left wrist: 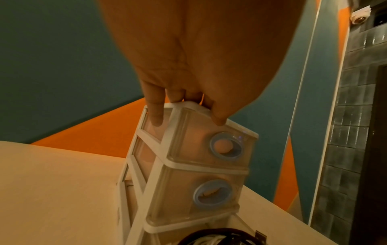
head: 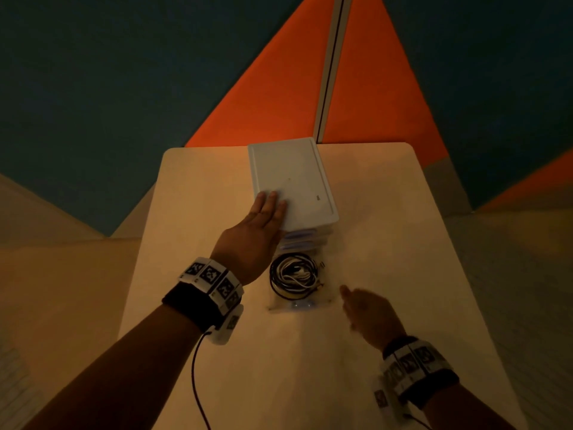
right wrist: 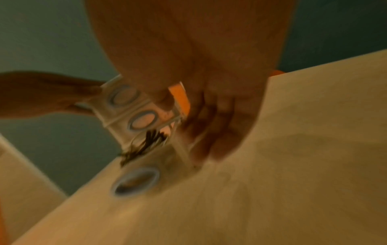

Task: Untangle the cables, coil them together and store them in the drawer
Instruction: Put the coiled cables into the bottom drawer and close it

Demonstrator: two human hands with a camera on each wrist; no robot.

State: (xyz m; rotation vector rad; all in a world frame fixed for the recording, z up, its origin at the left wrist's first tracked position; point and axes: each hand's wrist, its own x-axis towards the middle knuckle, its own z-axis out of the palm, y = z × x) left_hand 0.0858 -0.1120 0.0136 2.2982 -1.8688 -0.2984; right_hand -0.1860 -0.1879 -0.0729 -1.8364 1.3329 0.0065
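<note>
A small drawer unit (head: 297,181) with a white frame and clear drawers stands at the back of the table. Its bottom drawer (head: 299,305) is pulled out toward me. A coil of black and white cables (head: 293,276) lies inside it. My left hand (head: 269,206) lies flat on the unit's front left corner. In the left wrist view the left hand's thumb and one finger hang over the top edge of the unit (left wrist: 201,169), and the cables (left wrist: 209,238) show at the bottom. My right hand (head: 350,296) is blurred, just right of the open drawer, fingers loosely bent and holding nothing.
The light wooden table (head: 387,212) has bare surface left and right of the unit. Orange and dark teal panels rise behind it. The two upper drawers (left wrist: 211,145) with blue ring handles are closed. My left wrist cable (head: 195,377) trails over the front of the table.
</note>
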